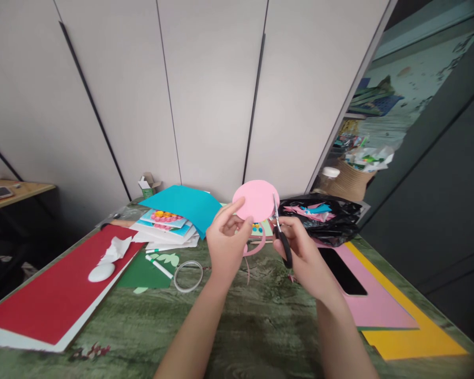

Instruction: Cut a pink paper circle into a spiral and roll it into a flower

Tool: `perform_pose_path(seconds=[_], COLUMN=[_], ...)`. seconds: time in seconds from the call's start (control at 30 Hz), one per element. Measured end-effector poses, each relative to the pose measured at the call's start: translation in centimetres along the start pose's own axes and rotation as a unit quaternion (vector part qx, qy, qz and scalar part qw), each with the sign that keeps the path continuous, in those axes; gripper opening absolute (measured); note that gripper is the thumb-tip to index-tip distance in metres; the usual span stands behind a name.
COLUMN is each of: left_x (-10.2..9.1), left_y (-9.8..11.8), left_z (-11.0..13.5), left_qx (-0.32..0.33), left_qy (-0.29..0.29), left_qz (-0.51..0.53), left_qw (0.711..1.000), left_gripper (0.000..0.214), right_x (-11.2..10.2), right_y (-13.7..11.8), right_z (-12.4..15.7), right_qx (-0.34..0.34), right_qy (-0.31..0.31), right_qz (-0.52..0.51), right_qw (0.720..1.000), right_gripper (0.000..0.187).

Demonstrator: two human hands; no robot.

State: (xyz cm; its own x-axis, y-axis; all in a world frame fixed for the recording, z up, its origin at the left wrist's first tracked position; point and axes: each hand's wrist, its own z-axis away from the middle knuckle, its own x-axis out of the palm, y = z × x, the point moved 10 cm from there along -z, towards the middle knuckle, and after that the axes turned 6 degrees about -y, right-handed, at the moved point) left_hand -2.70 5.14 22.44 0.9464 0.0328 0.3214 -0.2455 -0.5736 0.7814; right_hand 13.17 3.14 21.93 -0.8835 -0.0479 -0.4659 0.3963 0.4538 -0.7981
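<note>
A round piece of pink paper (pixel 256 199) is pinched at its lower left by the thumb and fingers of my left hand (pixel 229 238). My right hand (pixel 300 252) grips black-handled scissors (pixel 283 245), whose blades point upward at the right edge of the paper circle. Below the circle a thin curling pink paper strip (pixel 257 248) hangs between my hands. Both hands are raised above the green table (pixel 256 326). Part of a colourful picture card (pixel 267 228) shows behind the strip.
To the left lie red paper (pixel 63 287), green paper (pixel 142 273), a tape roll (pixel 188 276), a marker (pixel 159 266) and blue paper (pixel 185 202) over cards. At right are a phone (pixel 342 271), pink and yellow sheets (pixel 418 345) and a black bag (pixel 342 216) holding scraps.
</note>
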Motion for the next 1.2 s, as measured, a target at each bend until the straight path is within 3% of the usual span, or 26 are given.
perform_pose_path(seconds=[0.3, 0.6, 1.2], left_x=[0.0, -0.8, -0.7], left_y=[0.4, 1.3, 0.3], left_z=[-0.1, 0.0, 0.3], left_qx=[0.014, 0.057, 0.026], left_qy=[-0.005, 0.035, 0.058], left_qz=[-0.016, -0.045, 0.023], left_qw=[1.0, 0.997, 0.998], left_gripper=[0.037, 0.018, 0.04], right_x=[-0.1, 0.1, 0.7], right_y=[0.0, 0.0, -0.1], right_z=[0.0, -0.1, 0.1], right_qx=[-0.013, -0.017, 0.011], right_qy=[0.003, -0.008, -0.028], right_qz=[-0.014, -0.019, 0.017], right_qw=[1.0, 1.0, 0.999], right_gripper=[0.027, 0.028, 0.025])
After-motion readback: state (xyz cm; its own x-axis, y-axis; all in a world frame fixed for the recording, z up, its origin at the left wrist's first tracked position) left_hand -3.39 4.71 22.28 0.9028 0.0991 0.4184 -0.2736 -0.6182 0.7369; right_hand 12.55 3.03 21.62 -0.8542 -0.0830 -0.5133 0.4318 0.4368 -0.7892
